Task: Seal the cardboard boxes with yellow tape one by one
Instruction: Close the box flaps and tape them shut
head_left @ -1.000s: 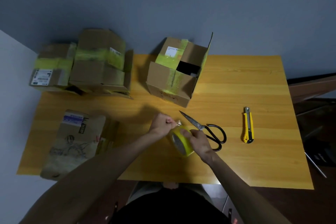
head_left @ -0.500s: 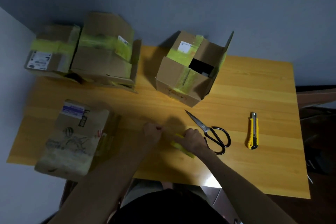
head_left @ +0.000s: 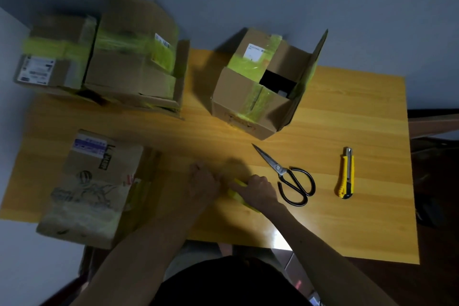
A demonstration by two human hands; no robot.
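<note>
**Both hands on the tape roll**

The right hand is curling its fingers over the yellow tape roll, holding it low over the table. The left hand is bunching its fingers against the roll; a pinch on the tape end, I cannot tell. Scissors are lying just right, and the open cardboard box is sitting behind.

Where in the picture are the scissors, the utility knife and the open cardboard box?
scissors [head_left: 280, 169], head view, on the pivot.
utility knife [head_left: 344, 181], head view, on the yellow handle.
open cardboard box [head_left: 236, 89], head view, on its folded front flap.
</note>
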